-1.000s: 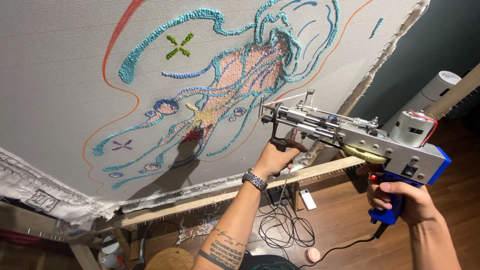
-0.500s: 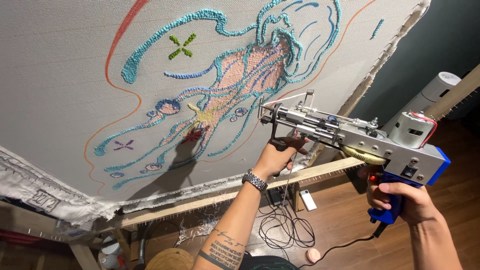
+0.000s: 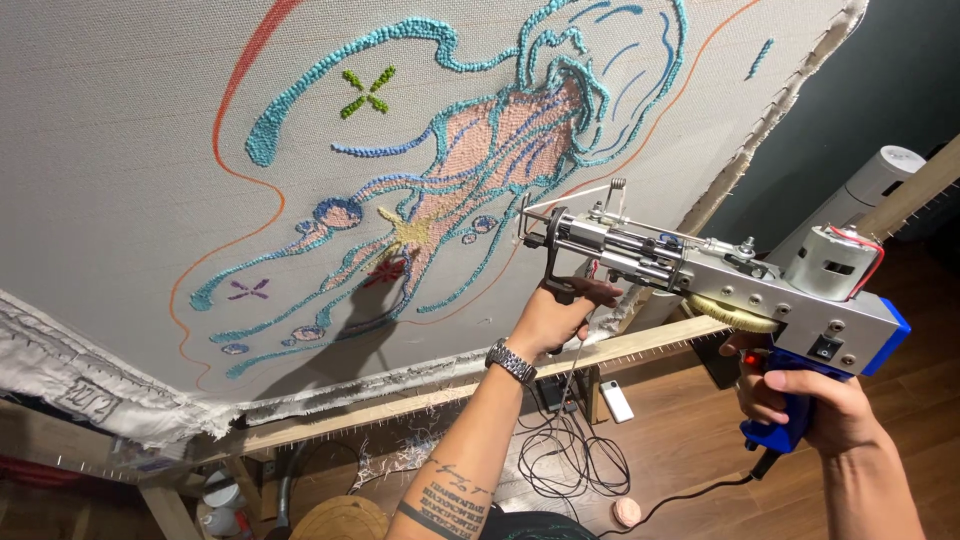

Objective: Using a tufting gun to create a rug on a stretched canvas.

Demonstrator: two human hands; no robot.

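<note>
From the head camera, looking down along both arms, the person holds a tufting gun (image 3: 700, 275) up in front of a stretched cloth (image 3: 120, 150) on a wooden frame (image 3: 400, 405). The right hand (image 3: 810, 400) is clamped around the blue pistol grip at the back of the gun, one finger near the red trigger; the left hand (image 3: 555, 315) is closed on the black front handle under the barrel, a watch (image 3: 511, 361) on its wrist. The needle tip sits just off the cloth, near the lower right of a jellyfish design (image 3: 500, 150) already filled with teal, pink and blue yarn. I judge this a pause between runs; carrying on would call for pressing the needle squarely into the cloth before squeezing. The gun is grey metal with a silver motor on top, a cream gear below, and a cord trailing down to the floor (image 3: 680, 440), where a tangle of cables (image 3: 570, 460) lies.
</note>
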